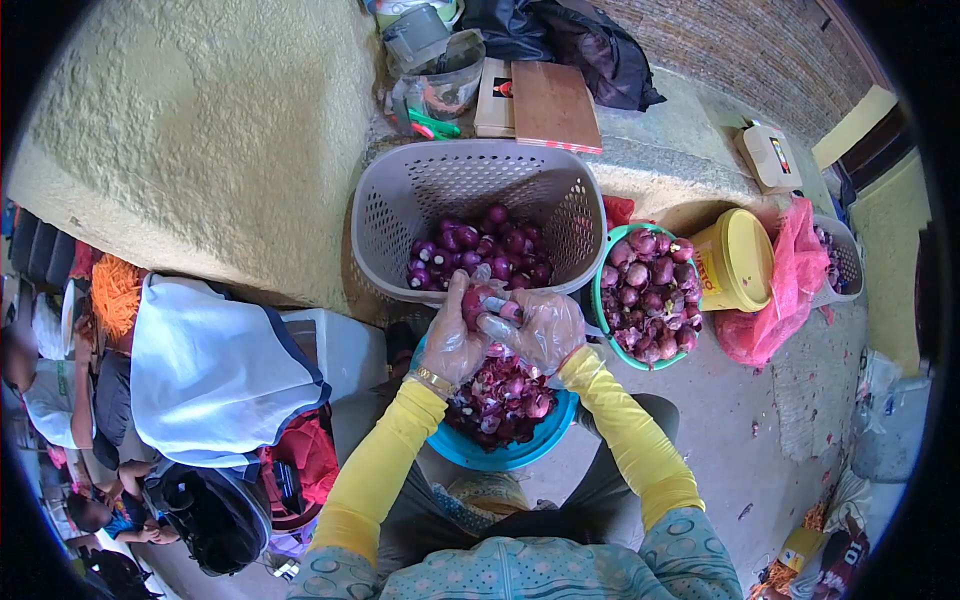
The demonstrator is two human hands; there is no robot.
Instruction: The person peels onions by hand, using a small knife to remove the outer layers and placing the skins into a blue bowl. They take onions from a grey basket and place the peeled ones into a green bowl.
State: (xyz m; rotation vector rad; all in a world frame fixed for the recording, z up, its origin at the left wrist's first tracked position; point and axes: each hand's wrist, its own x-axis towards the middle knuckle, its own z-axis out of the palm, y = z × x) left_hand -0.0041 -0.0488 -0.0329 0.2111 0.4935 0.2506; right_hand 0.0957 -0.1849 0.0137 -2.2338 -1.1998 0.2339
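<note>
In a clear plastic glove, my left hand point(453, 335) is closed around a red onion point(480, 306). My right hand point(545, 330), also gloved, grips a small knife point(502, 308) against that onion; its blade is mostly hidden. Both hands are above a blue basin point(500, 458) holding onion skins and some onions point(510, 395). Just beyond them stands a grey perforated basket point(400, 165) with many peeled purple onions point(480, 245) inside. On the right, a green-rimmed basket point(603, 300) is full of unpeeled onions point(652, 290).
A yellow bucket point(748, 262) and a pink mesh bag point(760, 325) stand at the right. Boards point(555, 105) lie on the ledge behind the grey basket. At the left are a white cloth point(215, 365) over a container and other people point(65, 395).
</note>
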